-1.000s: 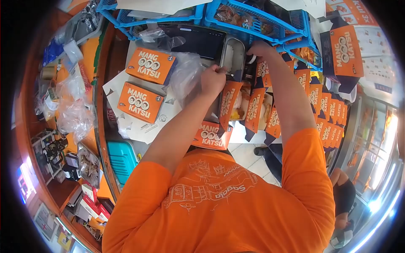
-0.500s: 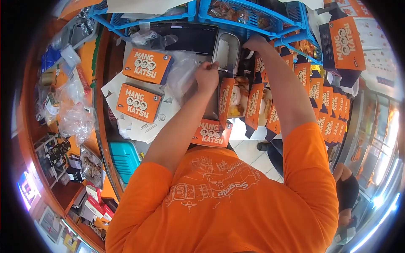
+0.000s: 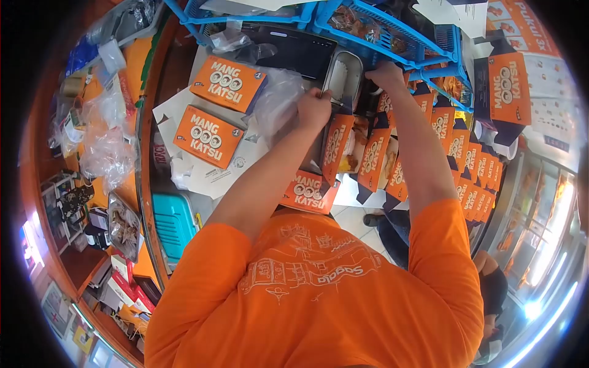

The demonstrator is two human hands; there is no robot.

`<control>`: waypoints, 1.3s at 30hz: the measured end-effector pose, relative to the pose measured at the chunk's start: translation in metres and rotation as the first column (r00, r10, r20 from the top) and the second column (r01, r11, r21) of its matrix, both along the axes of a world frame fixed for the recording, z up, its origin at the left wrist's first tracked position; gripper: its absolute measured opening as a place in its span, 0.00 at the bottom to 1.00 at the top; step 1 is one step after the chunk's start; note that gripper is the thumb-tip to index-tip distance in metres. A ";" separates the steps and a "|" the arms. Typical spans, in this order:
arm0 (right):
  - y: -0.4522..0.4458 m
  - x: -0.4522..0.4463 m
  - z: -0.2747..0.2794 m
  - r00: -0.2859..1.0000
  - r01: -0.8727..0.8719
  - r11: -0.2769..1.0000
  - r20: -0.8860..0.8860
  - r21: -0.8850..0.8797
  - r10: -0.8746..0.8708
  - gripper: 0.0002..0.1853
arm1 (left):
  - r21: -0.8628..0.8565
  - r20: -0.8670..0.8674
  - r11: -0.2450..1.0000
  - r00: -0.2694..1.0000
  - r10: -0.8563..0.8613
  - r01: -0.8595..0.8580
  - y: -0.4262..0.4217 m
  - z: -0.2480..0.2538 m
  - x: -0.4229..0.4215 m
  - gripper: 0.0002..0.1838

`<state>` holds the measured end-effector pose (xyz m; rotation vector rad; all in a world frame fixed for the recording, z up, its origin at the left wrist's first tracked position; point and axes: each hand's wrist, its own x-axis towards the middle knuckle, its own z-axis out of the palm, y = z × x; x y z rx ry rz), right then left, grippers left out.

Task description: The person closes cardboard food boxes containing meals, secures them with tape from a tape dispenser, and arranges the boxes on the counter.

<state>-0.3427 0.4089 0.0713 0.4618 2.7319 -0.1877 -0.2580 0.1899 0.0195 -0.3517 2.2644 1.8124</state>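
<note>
My left hand (image 3: 315,110) is closed at the near left corner of a rectangular metal pan (image 3: 345,72). Something thin seems to be between its thumb and fingers, too small to make out. My right hand (image 3: 386,78) reaches just past the pan's right side, over a dark spot beside the blue basket (image 3: 405,52). Its fingers curl downward, and what they hold, if anything, is hidden. Below the hands stand open orange meal boxes (image 3: 372,158) with food inside. A crumpled clear plastic bag (image 3: 279,98) lies left of my left hand.
Two closed orange boxes (image 3: 208,136) lie on white paper at the left, near a dark-screened tablet (image 3: 294,52). Another orange box (image 3: 308,191) sits against my shirt. Rows of open boxes (image 3: 472,162) fill the right. A teal plastic tray (image 3: 173,224) is at lower left. Someone's leg (image 3: 392,236) shows beyond.
The camera view has turned slightly, shifting the scene in the frame. Both hands stay at about the same spots by the metal pan, the right one a little more bent over.
</note>
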 end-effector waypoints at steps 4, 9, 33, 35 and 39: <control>-0.032 0.034 0.026 0.982 0.152 0.988 -0.116 0.004 -0.150 0.33 | -0.094 -0.035 0.995 0.999 -0.035 0.031 0.004 -0.010 -0.005 0.16; -0.047 0.064 0.043 0.884 0.299 0.946 -0.338 -0.126 -0.324 0.39 | -0.043 -0.064 0.997 0.996 -0.063 0.060 0.010 -0.008 -0.006 0.14; -0.071 0.091 0.152 0.691 0.122 0.942 -0.654 -0.313 -0.306 0.41 | 0.146 -0.487 0.806 0.751 -0.447 0.574 0.036 0.103 -0.036 0.62; -0.094 0.099 0.177 0.724 0.033 0.989 -0.678 -0.147 -0.125 0.42 | 0.196 -0.455 0.837 0.803 -0.384 0.511 0.021 0.112 -0.033 0.57; -0.125 0.108 0.194 0.682 -0.432 0.712 -0.717 -0.554 -0.143 0.36 | 0.314 -0.473 0.907 0.875 -0.108 0.281 -0.019 0.114 -0.023 0.51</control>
